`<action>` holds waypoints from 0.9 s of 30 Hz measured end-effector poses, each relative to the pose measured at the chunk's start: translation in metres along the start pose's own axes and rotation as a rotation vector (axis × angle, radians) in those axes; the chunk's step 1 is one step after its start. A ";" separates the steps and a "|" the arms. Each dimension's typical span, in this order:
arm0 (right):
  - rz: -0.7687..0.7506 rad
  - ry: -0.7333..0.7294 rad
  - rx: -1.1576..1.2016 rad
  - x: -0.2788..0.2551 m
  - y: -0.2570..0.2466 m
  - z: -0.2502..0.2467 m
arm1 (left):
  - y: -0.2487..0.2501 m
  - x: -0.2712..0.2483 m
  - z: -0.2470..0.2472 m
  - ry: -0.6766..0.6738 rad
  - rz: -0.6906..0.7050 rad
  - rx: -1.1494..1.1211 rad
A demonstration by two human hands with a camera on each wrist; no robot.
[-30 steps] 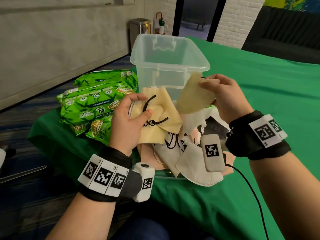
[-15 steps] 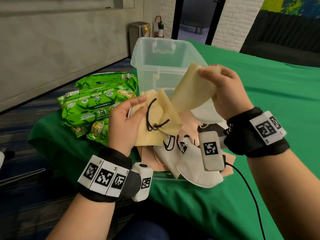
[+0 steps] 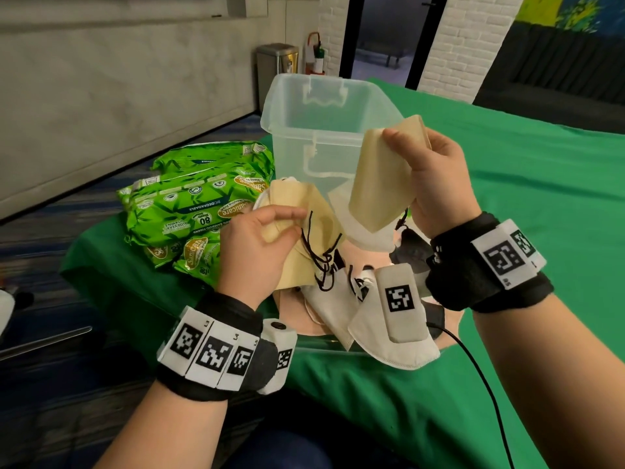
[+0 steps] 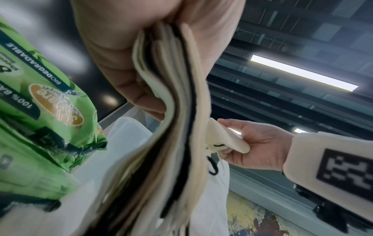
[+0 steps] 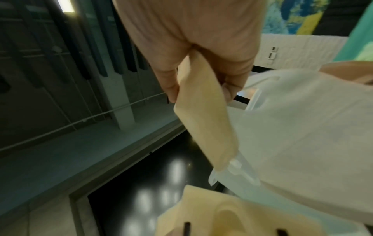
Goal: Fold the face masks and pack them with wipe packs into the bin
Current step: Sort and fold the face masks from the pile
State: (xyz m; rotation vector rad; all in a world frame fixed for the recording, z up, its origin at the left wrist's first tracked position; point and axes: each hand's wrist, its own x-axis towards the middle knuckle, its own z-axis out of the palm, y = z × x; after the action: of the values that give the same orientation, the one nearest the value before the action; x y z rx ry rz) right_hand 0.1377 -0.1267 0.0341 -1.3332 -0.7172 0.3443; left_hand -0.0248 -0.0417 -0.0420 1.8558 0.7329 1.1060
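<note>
My left hand (image 3: 267,231) grips a stack of folded beige masks (image 3: 304,252) with black ear loops; the left wrist view shows the layered stack of masks (image 4: 177,127) edge-on in that hand (image 4: 141,79). My right hand (image 3: 429,170) holds one folded beige mask (image 3: 382,177) upright in front of the clear plastic bin (image 3: 324,110). In the right wrist view this beige mask (image 5: 206,118) hangs from my right hand (image 5: 201,86) next to the bin (image 5: 302,143). Loose white and peach masks (image 3: 378,319) lie piled below my hands.
Green wipe packs (image 3: 192,211) lie stacked left of the bin on the green tablecloth (image 3: 541,204). A black cable (image 3: 487,384) runs from my right wrist toward the table's near edge. A metal waste bin (image 3: 275,69) stands by the far wall.
My right hand has raised the single beige mask higher and turned it more upright before the bin. The left hand keeps hold of its stack, shifted slightly.
</note>
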 end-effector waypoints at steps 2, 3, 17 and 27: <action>-0.023 -0.002 -0.059 -0.001 0.000 0.001 | -0.001 0.000 0.001 -0.020 -0.004 0.015; -0.025 -0.019 -0.084 -0.002 0.001 0.003 | 0.000 0.001 0.002 -0.027 -0.011 0.008; 0.175 -0.673 -0.453 -0.023 0.008 0.018 | 0.017 -0.005 0.000 -0.105 -0.103 -0.388; 0.062 -0.716 -0.583 -0.020 0.011 0.010 | 0.014 -0.004 0.006 -0.054 -0.227 -0.263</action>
State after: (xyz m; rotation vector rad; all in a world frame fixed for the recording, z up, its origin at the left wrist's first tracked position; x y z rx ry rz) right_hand 0.1181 -0.1293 0.0187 -1.7977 -1.4527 0.7165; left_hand -0.0203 -0.0536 -0.0331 1.5343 0.7104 0.9533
